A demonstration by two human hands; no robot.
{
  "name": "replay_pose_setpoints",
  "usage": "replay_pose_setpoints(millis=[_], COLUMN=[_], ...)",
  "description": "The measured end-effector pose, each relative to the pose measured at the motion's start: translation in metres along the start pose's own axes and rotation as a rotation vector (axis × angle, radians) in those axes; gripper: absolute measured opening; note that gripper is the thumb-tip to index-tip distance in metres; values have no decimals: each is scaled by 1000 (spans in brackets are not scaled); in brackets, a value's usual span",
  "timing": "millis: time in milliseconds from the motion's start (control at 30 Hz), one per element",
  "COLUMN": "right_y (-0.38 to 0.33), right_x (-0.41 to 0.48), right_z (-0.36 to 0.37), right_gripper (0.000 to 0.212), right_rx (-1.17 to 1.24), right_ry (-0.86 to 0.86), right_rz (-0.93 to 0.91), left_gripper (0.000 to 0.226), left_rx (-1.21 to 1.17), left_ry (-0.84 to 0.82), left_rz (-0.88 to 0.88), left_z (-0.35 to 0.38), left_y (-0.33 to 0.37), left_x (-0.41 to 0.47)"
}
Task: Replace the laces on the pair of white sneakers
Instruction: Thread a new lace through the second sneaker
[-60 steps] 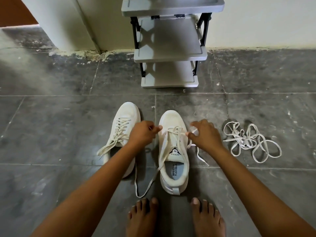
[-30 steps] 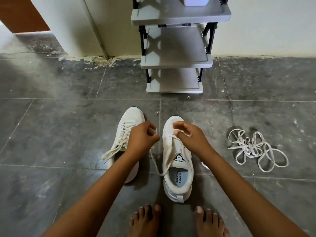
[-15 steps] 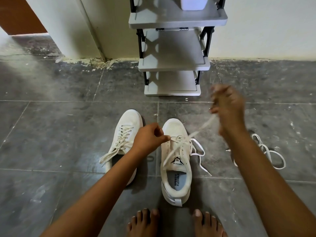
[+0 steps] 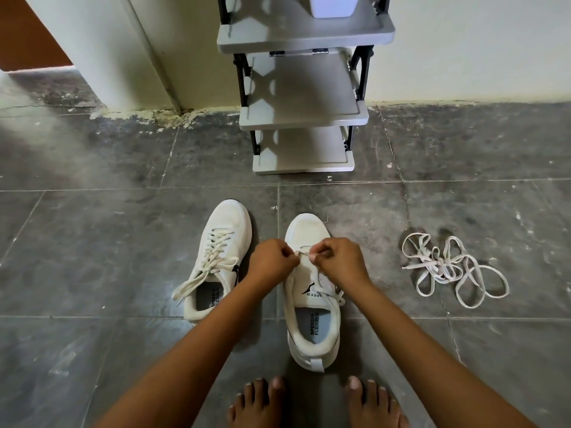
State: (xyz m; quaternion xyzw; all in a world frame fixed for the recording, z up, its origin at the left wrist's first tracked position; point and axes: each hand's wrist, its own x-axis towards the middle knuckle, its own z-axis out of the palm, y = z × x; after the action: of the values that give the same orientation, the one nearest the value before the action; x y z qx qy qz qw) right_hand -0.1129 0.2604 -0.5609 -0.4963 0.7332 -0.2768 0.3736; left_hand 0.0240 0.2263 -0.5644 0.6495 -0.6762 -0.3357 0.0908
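Head view. Item: white mesh sneaker (image 4: 309, 230), centre of frame, toe pointing up-frame, on a mottled grey tile floor (image 4: 92, 242). Flat woven lace (image 4: 304, 254) at its front eyelets. Left hand (image 4: 272, 262) and right hand (image 4: 338, 261) meet over it, fingers curled and pinching the lace. Second sneaker (image 4: 222, 242), fully laced, just left. Tangled pile of loose flat laces (image 4: 448, 267), right of frame. Grey plastic shoe rack (image 4: 302, 112), top centre. Change: half a second ago the right hand was raised at upper right, drawing the lace out; now it is back at the eyelets.
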Motion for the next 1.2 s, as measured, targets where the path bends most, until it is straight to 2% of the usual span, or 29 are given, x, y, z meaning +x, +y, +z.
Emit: replay_pose_setpoints(millis=[133,300,633,767,867,933,1000,1033,1100,1200], right_y=[3,2,-1,-7,-7,-4,2,4,8,11], right_x=[4,7,8,7,7,5,4,4,5,6], right_z=[8,13,24,29,29,27,26,25,24,18], right_gripper=[6,9,18,21,17,13,10,11,21,39], right_rx=[-56,-197,-436,-539,-495,-412,-333,-303,-319,-406], right_ry=[-7,-10,29,44,62,68,86,106,133,107], right_rz=[-54,-105,-167,-198,-201,-211,-233,-248,-283,-300], left_gripper=[13,16,15,22,23,16,9,7,6,6], left_rx=[-276,-405,-434,-406,-494,-527,-473,-367,-145,-80], left_ry=[-27,-75,-98,-132,-204,-140,-41,7,79,165], left_rz=[-56,-77,-6,22,-12,-50,-42,6,115,153], left_z=[4,2,1,-4,-7,-2,6,8,11,12], left_y=[-15,-19,-21,-15,-17,-20,-21,-20,-19,-17], left_x=[1,1,-1,-1,3,3,2,3,2,1])
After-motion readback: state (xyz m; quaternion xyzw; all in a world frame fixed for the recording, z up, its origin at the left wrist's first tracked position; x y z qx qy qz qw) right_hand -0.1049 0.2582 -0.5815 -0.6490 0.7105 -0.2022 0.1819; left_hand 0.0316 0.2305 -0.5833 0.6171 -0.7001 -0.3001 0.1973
